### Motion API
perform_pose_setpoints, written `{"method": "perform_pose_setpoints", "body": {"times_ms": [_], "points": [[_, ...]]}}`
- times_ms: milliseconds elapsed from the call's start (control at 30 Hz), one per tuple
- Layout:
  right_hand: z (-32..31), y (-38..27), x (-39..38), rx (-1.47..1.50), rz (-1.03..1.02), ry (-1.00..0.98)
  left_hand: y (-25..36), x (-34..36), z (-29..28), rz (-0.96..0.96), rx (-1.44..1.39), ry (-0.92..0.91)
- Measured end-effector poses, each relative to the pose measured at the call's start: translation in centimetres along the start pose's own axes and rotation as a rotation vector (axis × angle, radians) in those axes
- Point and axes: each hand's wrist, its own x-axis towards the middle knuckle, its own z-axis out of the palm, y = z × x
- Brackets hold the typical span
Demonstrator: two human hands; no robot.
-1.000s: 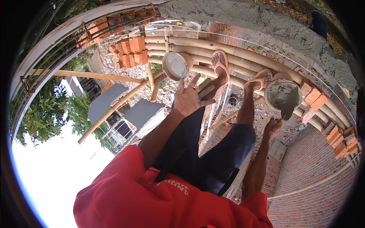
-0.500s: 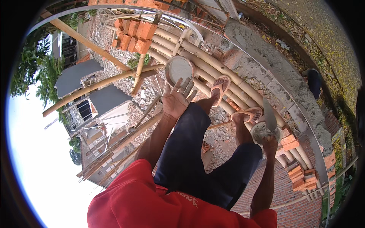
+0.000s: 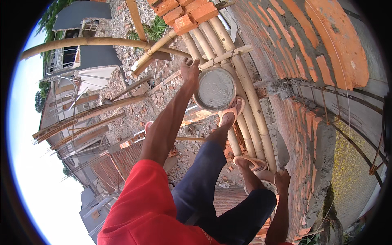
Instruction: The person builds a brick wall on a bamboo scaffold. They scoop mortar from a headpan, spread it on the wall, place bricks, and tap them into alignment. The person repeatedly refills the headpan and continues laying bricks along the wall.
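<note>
Because the bucket (image 3: 202, 105) at one o'clock sits on round poles (image 3: 257, 116), the left hand (image 3: 190, 72), its grip unclear, could knock it over while the right hand (image 3: 281, 180) clamps a trowel (image 3: 282, 153) at four.

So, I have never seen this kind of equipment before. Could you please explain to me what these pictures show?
Of course. There is no robot, only a person's bare hands. A wide camera on the head looks down, so straight edges look bent. The feet stand on bamboo poles, with stacked bricks at the top. A bucket with grey mortar sits near one foot. The right hand holds a trowel. The left hand is beside the bucket; whether it touches, I cannot tell.
</note>
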Motion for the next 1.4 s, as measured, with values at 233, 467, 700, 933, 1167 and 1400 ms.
{"method": "perform_pose_setpoints", "body": {"times_ms": [233,467,700,933,1167,1400], "points": [[1.9,-4.0,1.2,0.064,0.137,-0.058,2.1,15.0,0.4,0.430,0.653,-0.001],[5.3,-5.4,1.4,0.016,0.193,-0.030,2.3,29.2,3.1,0.560,0.713,-0.021],[8.1,-6.6,2.0,0.133,0.229,0.004,2.1,37.8,5.8,0.494,0.965,-0.022],[8.2,-11.1,-0.4,-0.063,0.019,0.036,2.1,39.3,6.8,0.375,1.250,0.065],[4.6,-16.9,-5.7,0.691,0.497,-0.131,3.3,25.8,1.0,-0.211,-0.099,-0.322],[-0.6,-18.1,-10.7,1.108,0.489,-0.263,-1.7,-4.5,-6.1,-0.634,-0.989,-1.012]]}}
